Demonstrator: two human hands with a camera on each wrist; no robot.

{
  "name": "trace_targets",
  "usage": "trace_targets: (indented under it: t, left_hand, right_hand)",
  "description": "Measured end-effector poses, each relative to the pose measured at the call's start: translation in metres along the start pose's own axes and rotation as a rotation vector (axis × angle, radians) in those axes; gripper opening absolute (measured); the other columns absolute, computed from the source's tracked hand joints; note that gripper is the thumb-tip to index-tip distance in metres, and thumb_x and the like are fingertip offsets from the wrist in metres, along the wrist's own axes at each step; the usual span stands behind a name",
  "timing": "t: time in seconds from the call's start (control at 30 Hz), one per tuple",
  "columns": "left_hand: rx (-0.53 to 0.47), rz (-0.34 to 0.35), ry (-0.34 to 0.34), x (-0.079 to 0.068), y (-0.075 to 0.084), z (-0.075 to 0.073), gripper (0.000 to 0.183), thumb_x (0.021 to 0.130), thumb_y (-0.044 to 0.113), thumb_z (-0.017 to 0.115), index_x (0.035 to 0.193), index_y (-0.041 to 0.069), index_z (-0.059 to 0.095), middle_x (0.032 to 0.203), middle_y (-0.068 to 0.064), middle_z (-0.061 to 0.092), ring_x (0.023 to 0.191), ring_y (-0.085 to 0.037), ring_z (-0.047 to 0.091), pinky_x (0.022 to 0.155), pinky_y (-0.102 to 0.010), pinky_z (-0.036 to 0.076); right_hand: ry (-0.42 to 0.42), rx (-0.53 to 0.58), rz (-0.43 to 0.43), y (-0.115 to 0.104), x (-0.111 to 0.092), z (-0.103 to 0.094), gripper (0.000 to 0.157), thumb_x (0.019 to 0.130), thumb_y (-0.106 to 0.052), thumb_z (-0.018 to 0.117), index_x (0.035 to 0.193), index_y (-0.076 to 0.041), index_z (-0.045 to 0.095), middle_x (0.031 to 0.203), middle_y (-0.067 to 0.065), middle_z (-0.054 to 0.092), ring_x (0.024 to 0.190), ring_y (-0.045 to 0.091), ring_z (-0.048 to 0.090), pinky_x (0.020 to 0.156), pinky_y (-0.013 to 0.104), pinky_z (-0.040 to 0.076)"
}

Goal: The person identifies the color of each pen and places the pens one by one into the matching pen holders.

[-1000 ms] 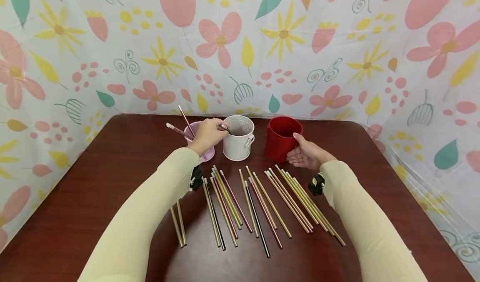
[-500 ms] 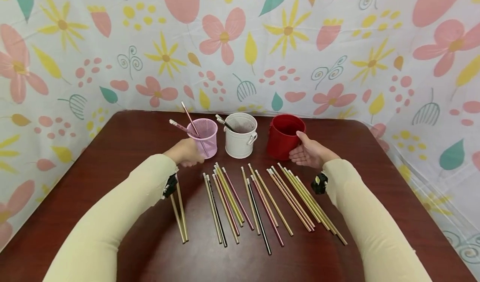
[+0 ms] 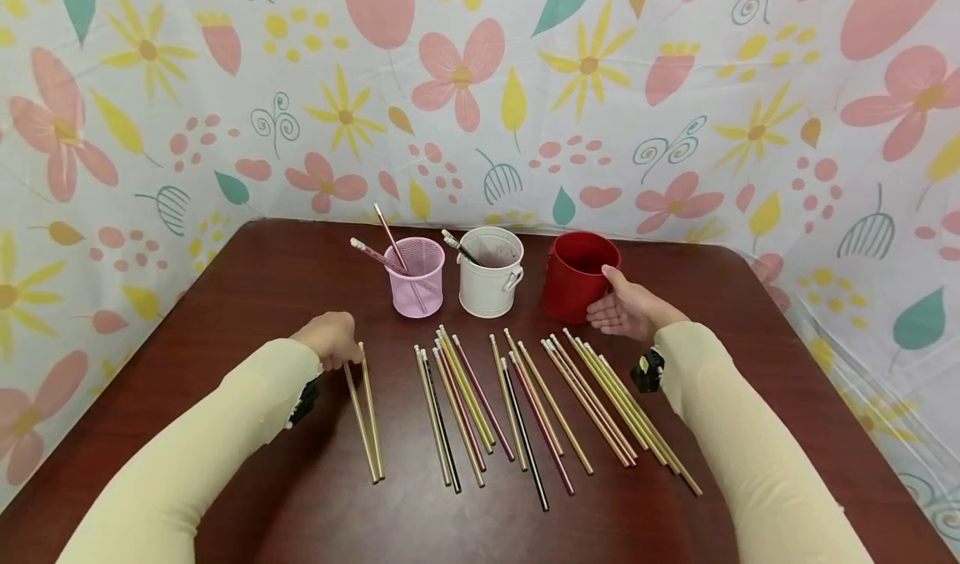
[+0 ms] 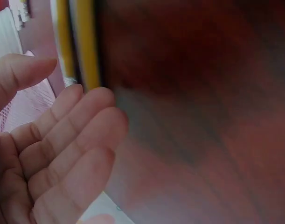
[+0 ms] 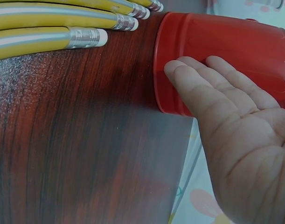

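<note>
My left hand [image 3: 331,339] is at the eraser ends of two yellow pencils [image 3: 365,418] lying at the left. In the left wrist view, its thumb stands apart from loosely bent fingers [image 4: 93,126], whose tips overlap the ends of the yellow pencils [image 4: 88,44]; nothing is pinched. My right hand [image 3: 628,307] rests beside the red bucket [image 3: 568,293], fingers straight along its side and thumb near the rim. The right wrist view shows the extended right hand [image 5: 240,116] against the wall of the red bucket [image 5: 226,42].
A pink mesh cup [image 3: 420,293] holds several pencils. Beside it, a white bucket [image 3: 487,289] holds dark pencils [image 3: 459,246]. Rows of yellow, red and black pencils [image 3: 525,418] lie across the middle of the brown table [image 3: 420,522]. A patterned cloth [image 3: 480,156] hangs behind.
My left hand has let go of a dark pencil, now in the white bucket, and moved left and toward me to the two yellow pencils. The right hand stays at the red bucket.
</note>
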State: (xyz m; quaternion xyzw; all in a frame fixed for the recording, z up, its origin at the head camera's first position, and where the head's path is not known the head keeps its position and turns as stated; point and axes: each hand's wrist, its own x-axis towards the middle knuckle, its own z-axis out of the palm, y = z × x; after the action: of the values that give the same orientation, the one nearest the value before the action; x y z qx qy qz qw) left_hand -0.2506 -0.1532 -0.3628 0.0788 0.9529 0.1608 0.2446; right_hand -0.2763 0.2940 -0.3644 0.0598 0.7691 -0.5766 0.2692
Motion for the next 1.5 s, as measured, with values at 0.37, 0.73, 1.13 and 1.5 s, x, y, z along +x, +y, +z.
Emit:
trace_targets:
  t: [0.37,0.73,1.13,1.5]
  left_hand:
    - [-0.038,-0.016,-0.03,-0.003,-0.016,0.007,0.023,0.091,0.015,0.06,0.076,-0.002,0.063,0.068,-0.011,0.063,0.054,-0.019,0.061,0.051,-0.029,0.05]
    - [-0.087,0.002,-0.023,0.001,-0.013,0.018,0.024,0.089,0.011,0.061,0.069,-0.002,0.063,0.059,-0.01,0.063,0.049,-0.018,0.061,0.048,-0.029,0.051]
    - [-0.31,0.101,0.056,-0.007,0.012,0.001,0.012,0.081,0.006,0.059,0.071,0.0,0.06,0.061,-0.007,0.059,0.051,-0.015,0.059,0.051,-0.03,0.055]
    - [-0.5,0.375,0.164,-0.016,0.046,-0.017,0.004,0.081,-0.002,0.059,0.081,-0.005,0.06,0.064,-0.002,0.06,0.053,-0.009,0.056,0.055,-0.027,0.056]
  right_hand:
    - [0.007,0.004,-0.005,0.001,-0.002,-0.002,0.093,0.097,-0.062,0.014,0.133,0.021,0.034,0.132,0.03,0.05,0.106,0.026,0.058,0.09,0.03,0.049]
    - [0.014,0.013,-0.012,0.0,-0.002,0.001,0.088,0.098,-0.059,0.016,0.129,0.021,0.038,0.121,0.024,0.059,0.103,0.026,0.06,0.093,0.033,0.048]
    - [0.009,0.012,-0.008,-0.002,-0.003,0.002,0.089,0.098,-0.06,0.015,0.129,0.02,0.038,0.118,0.021,0.061,0.101,0.024,0.06,0.09,0.03,0.049]
    - [0.011,0.008,-0.003,-0.001,-0.003,0.002,0.091,0.097,-0.062,0.015,0.132,0.02,0.035,0.133,0.03,0.05,0.108,0.028,0.057,0.094,0.032,0.047]
